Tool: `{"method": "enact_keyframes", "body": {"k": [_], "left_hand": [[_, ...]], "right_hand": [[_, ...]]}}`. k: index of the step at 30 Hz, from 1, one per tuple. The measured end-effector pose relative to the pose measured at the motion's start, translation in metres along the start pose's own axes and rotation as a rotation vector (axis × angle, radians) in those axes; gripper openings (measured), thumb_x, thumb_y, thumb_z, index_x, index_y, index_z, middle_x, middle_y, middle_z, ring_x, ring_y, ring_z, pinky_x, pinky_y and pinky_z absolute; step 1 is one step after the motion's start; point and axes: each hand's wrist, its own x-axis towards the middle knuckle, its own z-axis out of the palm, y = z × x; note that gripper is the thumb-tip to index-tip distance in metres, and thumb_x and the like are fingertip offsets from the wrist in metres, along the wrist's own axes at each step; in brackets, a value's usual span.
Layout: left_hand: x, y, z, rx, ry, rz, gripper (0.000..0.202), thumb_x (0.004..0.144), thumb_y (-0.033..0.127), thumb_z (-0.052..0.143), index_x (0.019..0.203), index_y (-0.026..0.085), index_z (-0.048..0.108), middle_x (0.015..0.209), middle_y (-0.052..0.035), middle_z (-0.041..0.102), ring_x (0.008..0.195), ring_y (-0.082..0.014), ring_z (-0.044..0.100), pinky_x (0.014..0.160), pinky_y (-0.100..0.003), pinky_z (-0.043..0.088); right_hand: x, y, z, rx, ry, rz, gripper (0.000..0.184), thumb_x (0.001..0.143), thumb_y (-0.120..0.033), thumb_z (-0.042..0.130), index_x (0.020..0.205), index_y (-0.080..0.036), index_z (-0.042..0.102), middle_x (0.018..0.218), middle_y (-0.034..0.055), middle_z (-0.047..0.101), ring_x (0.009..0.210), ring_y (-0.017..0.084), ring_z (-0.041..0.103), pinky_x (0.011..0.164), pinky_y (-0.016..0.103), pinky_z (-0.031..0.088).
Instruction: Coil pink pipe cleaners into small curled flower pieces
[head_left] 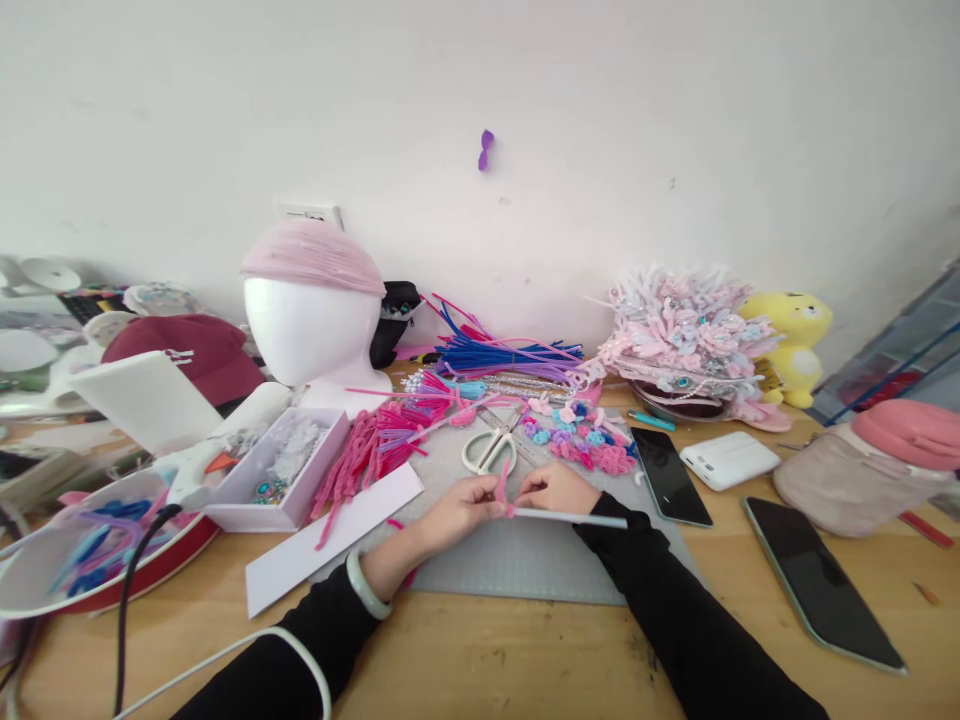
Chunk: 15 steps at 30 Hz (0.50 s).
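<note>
My left hand (466,508) is closed, its thumb and fingers pinching a fuzzy pink pipe cleaner (502,487). My right hand (556,490) is closed too, with its fingertips at the same pink piece. From the pink piece a thin pale stick (570,517) runs out to the right, below my right hand. Part of the pink piece is hidden behind the fingers. Just beyond my hands, white-handled scissors (489,450) lie on the grey cutting mat (517,575). A bundle of pink pipe cleaners (352,460) lies to the left, and small fuzzy flowers (581,437) to the right.
A white box of beads (259,512) and a white strip (330,540) lie left, near a glue gun (199,470). A white mannequin head (311,325) stands behind. At right are a decorated headdress (686,345), two phones (671,475) and a white power bank (729,460).
</note>
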Motion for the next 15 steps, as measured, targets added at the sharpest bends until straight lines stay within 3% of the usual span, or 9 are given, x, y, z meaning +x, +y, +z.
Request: {"method": "enact_keyframes", "body": {"k": [4, 9, 15], "left_hand": [[-0.001, 0.002, 0.001, 0.231, -0.059, 0.026, 0.013, 0.072, 0.026, 0.050, 0.076, 0.018, 0.059, 0.076, -0.0009, 0.060, 0.075, -0.0167, 0.050, 0.071, -0.025, 0.036], [-0.002, -0.001, 0.000, 0.521, 0.085, -0.042, 0.019, 0.075, 0.029, 0.045, 0.081, 0.021, 0.060, 0.079, -0.0036, 0.063, 0.076, -0.0198, 0.055, 0.070, -0.026, 0.036], [0.003, -0.009, 0.000, 0.563, 0.243, -0.078, 0.022, 0.078, 0.032, 0.038, 0.080, 0.020, 0.057, 0.078, -0.0044, 0.061, 0.072, -0.0188, 0.054, 0.065, -0.026, 0.036]], "right_hand": [[-0.004, -0.005, -0.001, -0.162, 0.060, -0.030, 0.016, 0.059, -0.030, 0.064, 0.059, -0.013, 0.064, 0.047, -0.0029, 0.053, 0.047, 0.009, 0.043, 0.046, 0.020, 0.031], [-0.011, -0.016, 0.006, -0.461, 0.200, -0.229, 0.015, 0.071, -0.024, 0.054, 0.063, -0.015, 0.062, 0.057, 0.0000, 0.057, 0.055, 0.010, 0.048, 0.051, 0.021, 0.031], [-0.016, -0.022, 0.019, -0.607, 0.310, -0.312, 0.018, 0.078, -0.018, 0.042, 0.075, -0.016, 0.060, 0.072, 0.0049, 0.061, 0.069, 0.014, 0.054, 0.061, 0.023, 0.036]]}}
